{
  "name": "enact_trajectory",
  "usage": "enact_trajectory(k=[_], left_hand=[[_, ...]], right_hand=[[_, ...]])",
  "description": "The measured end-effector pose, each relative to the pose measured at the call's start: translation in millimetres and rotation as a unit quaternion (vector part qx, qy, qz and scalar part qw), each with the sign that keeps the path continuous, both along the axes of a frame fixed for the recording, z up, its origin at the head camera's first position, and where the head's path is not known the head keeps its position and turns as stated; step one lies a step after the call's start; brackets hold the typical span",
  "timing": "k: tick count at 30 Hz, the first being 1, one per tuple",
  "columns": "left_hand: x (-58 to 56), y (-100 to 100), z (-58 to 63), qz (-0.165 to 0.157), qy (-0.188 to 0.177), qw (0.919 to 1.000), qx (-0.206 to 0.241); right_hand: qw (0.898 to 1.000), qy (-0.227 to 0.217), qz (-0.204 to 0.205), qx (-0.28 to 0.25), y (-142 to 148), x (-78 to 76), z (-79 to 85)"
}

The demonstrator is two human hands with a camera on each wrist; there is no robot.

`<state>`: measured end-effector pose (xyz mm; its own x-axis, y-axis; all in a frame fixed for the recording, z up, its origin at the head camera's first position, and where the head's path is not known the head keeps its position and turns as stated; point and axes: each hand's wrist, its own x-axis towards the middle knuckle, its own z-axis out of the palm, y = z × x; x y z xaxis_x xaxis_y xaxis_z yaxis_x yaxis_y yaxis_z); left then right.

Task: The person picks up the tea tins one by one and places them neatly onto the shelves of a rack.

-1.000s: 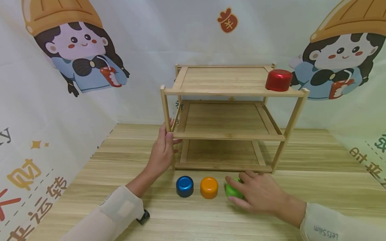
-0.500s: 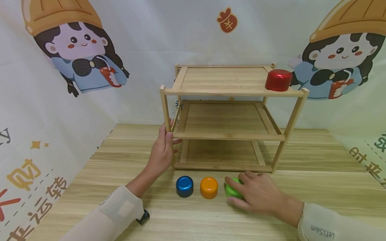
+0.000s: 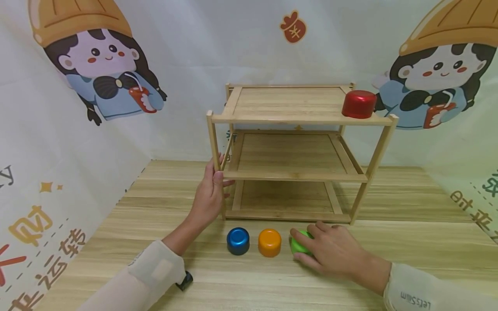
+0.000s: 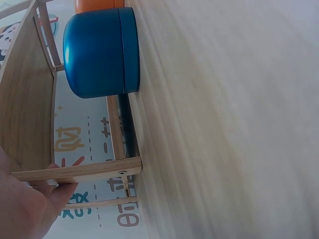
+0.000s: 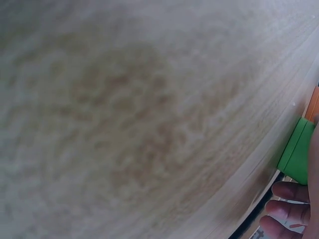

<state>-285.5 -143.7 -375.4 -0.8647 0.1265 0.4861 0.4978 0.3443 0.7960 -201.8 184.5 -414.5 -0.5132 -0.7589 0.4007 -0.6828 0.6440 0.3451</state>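
A three-tier wooden rack [image 3: 288, 176] stands on the table. My left hand [image 3: 210, 192] grips its front left post, thumb in front; the left wrist view shows the fingers [image 4: 62, 194] around the post. In front of the rack sit a blue tin [image 3: 238, 241], an orange tin [image 3: 269, 242] and a green tin [image 3: 298, 242], side by side. My right hand [image 3: 332, 250] holds the green tin on the table between thumb and index finger, covering its right side. On the rack's top shelf, at the right front corner, rests a red tin [image 3: 359, 104].
The wood-grain table [image 3: 420, 242] runs back to a printed cloth backdrop [image 3: 202, 43], which also hangs along both sides. A black object [image 3: 185, 280] shows at my left sleeve [image 3: 155, 268]. Rack posts flank the shelf openings.
My right hand and sleeve have shifted very slightly left, still at the green tin. The left hand, rack and other tins look the same.
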Motion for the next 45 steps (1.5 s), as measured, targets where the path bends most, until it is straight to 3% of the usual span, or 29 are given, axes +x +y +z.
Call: enact_trajectory(k=[14, 28, 45], left_hand=[[2.6, 0.0, 0.6, -0.005, 0.003, 1.0000, 0.003], [2.3, -1.1, -0.2, -0.002, 0.000, 1.0000, 0.004], [0.3, -0.1, 0.8, -0.003, 0.005, 1.0000, -0.003]], right_hand=[[1.000, -0.021, -0.019, -0.013, -0.5, 5.7, 4.4], [0.998, -0.048, -0.033, -0.022, 5.9, 11.6, 25.9], [0.999, -0.018, -0.024, -0.024, 9.4, 7.7, 79.1]])
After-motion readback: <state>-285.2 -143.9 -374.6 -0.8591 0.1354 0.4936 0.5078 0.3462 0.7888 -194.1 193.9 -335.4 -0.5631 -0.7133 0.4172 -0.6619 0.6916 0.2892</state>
